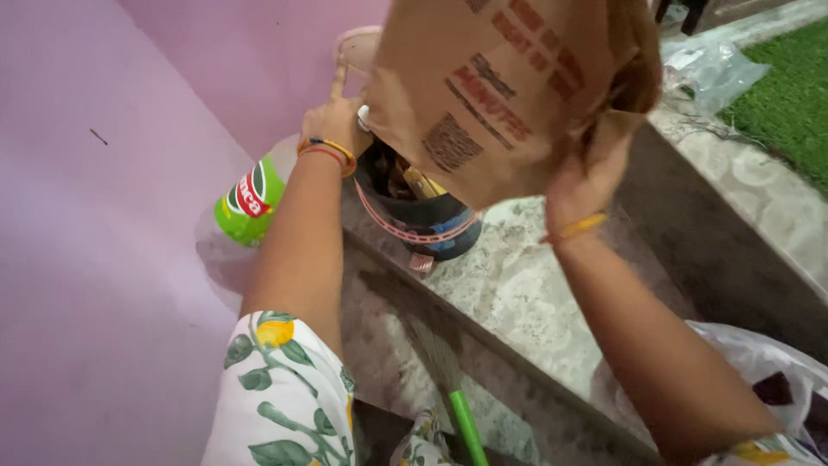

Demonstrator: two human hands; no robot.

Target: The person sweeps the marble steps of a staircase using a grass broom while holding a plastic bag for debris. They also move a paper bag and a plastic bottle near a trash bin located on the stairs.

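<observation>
The right hand (595,168) grips a tipped brown paper bag (509,86) above the already part-filled dark bin (423,224), while the left hand (336,116) clasps the bin's far rim.

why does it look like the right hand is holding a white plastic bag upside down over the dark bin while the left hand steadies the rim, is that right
Not quite. In the head view the right hand holds a brown paper bag, not a white plastic one, tipped over the dark bin. The left hand is at the bin's rim, as you said.
</observation>
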